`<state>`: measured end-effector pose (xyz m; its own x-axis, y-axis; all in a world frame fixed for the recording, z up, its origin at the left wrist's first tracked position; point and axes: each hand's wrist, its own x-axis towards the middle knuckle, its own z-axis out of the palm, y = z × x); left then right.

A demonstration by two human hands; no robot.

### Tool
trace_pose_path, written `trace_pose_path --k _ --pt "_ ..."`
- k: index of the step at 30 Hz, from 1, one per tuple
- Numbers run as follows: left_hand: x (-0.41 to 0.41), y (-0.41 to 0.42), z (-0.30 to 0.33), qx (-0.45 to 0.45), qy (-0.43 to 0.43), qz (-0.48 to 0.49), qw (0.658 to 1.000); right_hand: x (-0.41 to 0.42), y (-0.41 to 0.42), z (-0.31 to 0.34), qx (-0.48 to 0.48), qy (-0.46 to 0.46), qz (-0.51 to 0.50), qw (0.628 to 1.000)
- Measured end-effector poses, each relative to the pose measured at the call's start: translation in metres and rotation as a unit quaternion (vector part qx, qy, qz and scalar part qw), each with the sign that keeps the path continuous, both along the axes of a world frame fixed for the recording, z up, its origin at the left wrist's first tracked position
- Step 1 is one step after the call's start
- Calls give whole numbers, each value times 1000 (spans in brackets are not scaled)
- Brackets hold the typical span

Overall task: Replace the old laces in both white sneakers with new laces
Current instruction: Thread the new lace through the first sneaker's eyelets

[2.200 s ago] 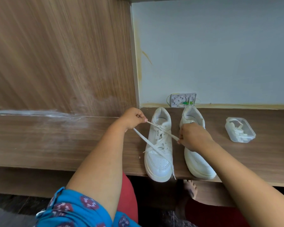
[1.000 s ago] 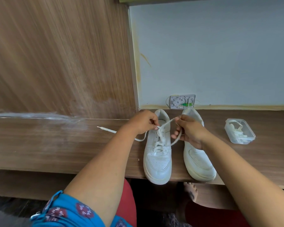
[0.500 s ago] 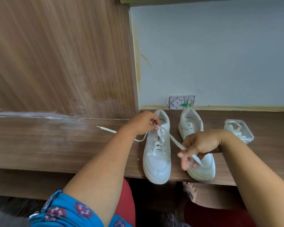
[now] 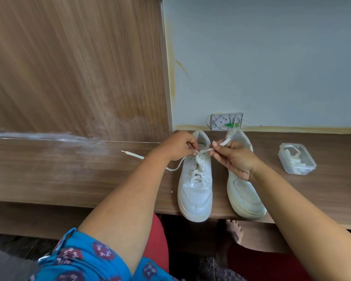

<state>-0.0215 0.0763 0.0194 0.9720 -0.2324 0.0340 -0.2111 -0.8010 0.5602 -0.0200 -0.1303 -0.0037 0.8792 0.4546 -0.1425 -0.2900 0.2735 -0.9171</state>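
Now our left hand (image 4: 177, 146) pinches lace (image 4: 204, 151) at top eyelets of left sneaker (image 4: 195, 189); right hand (image 4: 234, 159) pinches other strand, fingers curled tight, likely forming knot or loop. Loose lace tail trails toward 9 o'clock on shelf (image 4: 69, 169). Right sneaker (image 4: 244, 196) at 3 o'clock, seemingly unlaced, partly under our right wrist. Plastic box (image 4: 296, 159), probably laces inside, farther at 3. Nothing blocks us.

You have two white leather low-top sneakers side by side, toes overhanging the desk edge: the left-hand sneaker (image 4: 195, 187) partly threaded with a flat white lace (image 4: 199, 169), the right-hand sneaker (image 4: 245, 197) unlaced.
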Motion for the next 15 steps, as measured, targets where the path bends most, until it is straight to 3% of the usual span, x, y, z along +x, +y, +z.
trace_pose_path --k 5,9,11,15 --pt "-2 1 -2 -34 8 7 999 1 12 -12 -135 -154 -98 974" --pt "0 3 -3 -50 19 14 998 1 20 -13 -283 -288 -139 904" --pt "1 3 -3 -54 21 17 998 -1 23 -11 -312 -324 -138 882" --pt "1 3 -4 -69 20 16 997 0 26 -10 -314 -327 -140 880"
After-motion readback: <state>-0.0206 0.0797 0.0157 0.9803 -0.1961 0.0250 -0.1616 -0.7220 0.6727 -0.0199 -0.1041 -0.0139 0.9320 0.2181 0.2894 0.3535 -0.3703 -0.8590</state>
